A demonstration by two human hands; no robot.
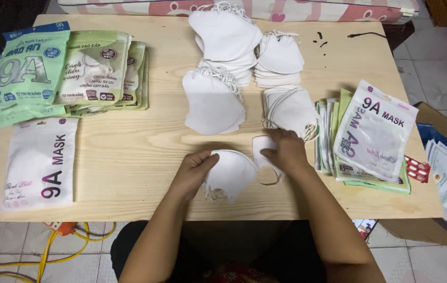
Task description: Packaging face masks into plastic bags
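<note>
**Loose masks at the desk's near edge: slip and tangle risks noted**

Risks. The white mask [231, 175] in hand lies close to the near edge of the desk [129, 152]. In my judgement a careless pull could draw it, or its trailing ear loops, over that edge to the floor. The loops hang free beneath the mask and could snag on the fingers or on the second mask piece [264, 149] just beside it. The mask stacks [228, 47] farther back stand high and uneven; a knock from a forearm could topple them into the lower stack [289, 107] near the right hand. The pouch pile [373, 136] on the right overhangs slightly and could slide if bumped.

Hands. The left hand [194, 167] is partly closed, fingers curled and pinching the left edge of the white mask. The right hand [286, 152] lies palm down, fingers loosely together, pressing on the second mask piece, with its fingertips close to the mask in the left hand. Whether it grips or only rests cannot be told.

Surroundings. Green packets [66, 71] and a white pouch [40, 165] lie at the desk's left, well apart from both hands.
</note>
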